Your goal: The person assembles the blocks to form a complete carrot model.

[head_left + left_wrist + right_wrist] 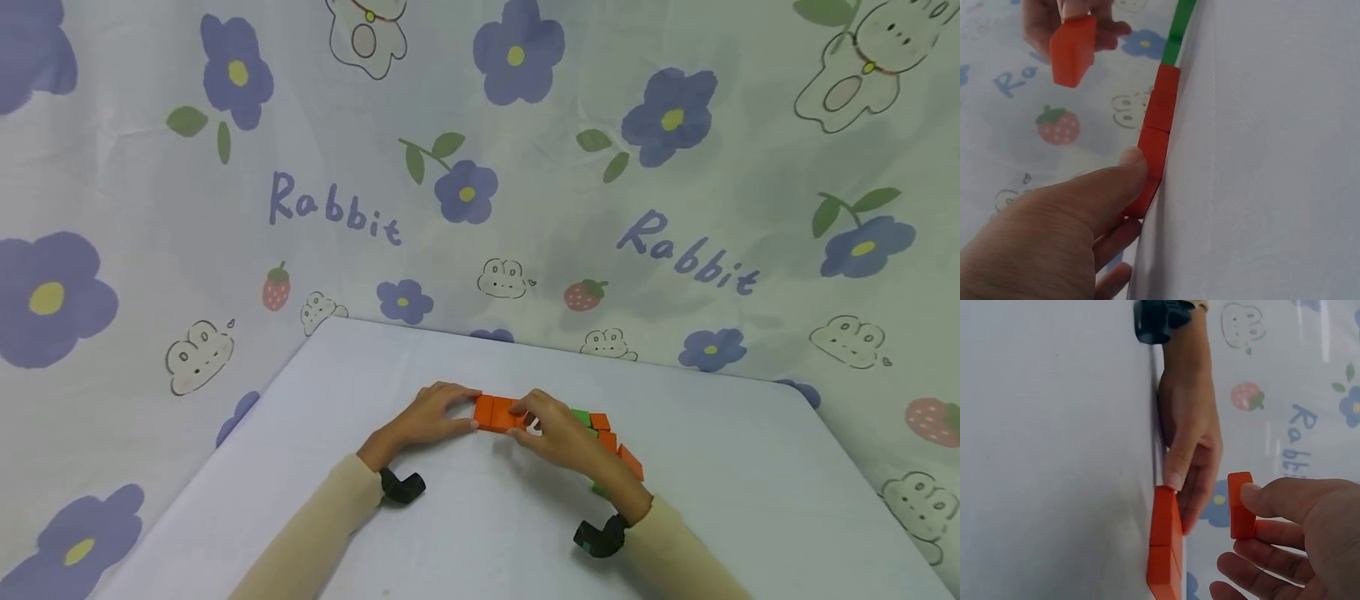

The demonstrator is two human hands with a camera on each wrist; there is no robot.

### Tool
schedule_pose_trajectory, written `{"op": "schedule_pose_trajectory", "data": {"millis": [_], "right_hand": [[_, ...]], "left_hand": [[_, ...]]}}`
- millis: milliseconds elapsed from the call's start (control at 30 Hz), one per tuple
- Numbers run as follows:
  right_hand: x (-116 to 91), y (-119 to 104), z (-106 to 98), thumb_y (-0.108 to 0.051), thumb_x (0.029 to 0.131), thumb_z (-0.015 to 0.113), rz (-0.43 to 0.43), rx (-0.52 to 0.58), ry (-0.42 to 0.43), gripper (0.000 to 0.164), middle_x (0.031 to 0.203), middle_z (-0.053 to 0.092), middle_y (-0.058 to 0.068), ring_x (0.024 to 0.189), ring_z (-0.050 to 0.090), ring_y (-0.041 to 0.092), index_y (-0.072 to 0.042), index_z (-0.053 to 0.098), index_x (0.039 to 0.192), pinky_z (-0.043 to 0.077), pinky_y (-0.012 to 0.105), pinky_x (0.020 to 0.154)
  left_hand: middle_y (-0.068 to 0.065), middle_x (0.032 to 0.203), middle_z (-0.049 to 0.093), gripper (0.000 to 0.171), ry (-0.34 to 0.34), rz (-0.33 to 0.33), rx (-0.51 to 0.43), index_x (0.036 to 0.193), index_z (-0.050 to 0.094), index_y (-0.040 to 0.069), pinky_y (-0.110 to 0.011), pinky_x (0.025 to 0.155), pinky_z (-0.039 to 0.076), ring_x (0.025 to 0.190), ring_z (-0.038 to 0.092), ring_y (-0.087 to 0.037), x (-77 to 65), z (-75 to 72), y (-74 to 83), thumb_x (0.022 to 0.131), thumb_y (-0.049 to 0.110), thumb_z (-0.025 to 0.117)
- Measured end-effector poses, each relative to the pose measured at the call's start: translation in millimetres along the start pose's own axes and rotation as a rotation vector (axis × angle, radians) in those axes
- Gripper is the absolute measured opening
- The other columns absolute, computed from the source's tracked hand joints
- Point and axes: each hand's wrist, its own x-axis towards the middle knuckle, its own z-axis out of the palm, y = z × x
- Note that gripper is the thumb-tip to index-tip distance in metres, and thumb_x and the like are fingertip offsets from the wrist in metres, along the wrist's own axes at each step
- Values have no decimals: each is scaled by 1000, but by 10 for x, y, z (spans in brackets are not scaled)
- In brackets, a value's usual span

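Observation:
Two orange blocks (492,413) lie side by side on the white table. My left hand (427,414) pinches the left end of this row, its thumb on the near side and its fingers on the far side. In the right wrist view, the row's orange block (1162,519) sits at the left thumb's tip. My right hand (558,429) is above the row and pinches another orange block (1241,509) between thumb and fingers. That block (1074,53) hangs raised off the table in the left wrist view.
Beside and partly under the right forearm lie several more blocks, among them an orange block (630,462) and a green block (581,416). The white tabletop (450,533) ends at a printed cloth backdrop (540,217). A black wrist camera (600,537) sits on the right wrist.

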Motion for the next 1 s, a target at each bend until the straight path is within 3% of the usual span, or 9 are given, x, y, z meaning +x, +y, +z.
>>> {"op": "schedule_pose_trajectory", "data": {"millis": [167, 433, 767, 1000], "right_hand": [[46, -2, 121, -17, 90, 75, 6, 3, -26, 27, 104, 64, 3, 92, 61, 17, -7, 66, 114, 58, 35, 83], [97, 74, 328, -19, 89, 76, -38, -41, 15, 26, 102, 64, 1, 93, 59, 11, -8, 68, 110, 56, 28, 87], [72, 70, 409, -21, 89, 77, -41, -83, 47, 27, 104, 63, 0, 99, 59, 14, -9, 67, 112, 55, 34, 92], [58, 106, 449, -24, 86, 80, -133, -180, 102, 25, 102, 65, 1, 97, 59, 16, -11, 70, 106, 55, 35, 89]], "left_hand": [[0, 142, 59, 59, 1, 13, -7, 142, 56, 22, -52, 109, 32, 136, 46, -25, 6, -9, 0, 91, 47, 71], [1, 142, 59, 60, 7, 29, 6, 142, 57, 21, -53, 109, 32, 135, 47, -24, 10, 7, -34, 90, 50, 70], [0, 143, 59, 59, 2, 20, 20, 142, 56, 21, -53, 110, 32, 136, 46, -25, 8, 7, -28, 91, 48, 70], [-1, 141, 60, 60, 13, 33, 19, 141, 57, 20, -54, 109, 33, 134, 48, -26, 6, 4, -10, 90, 49, 70]]}}
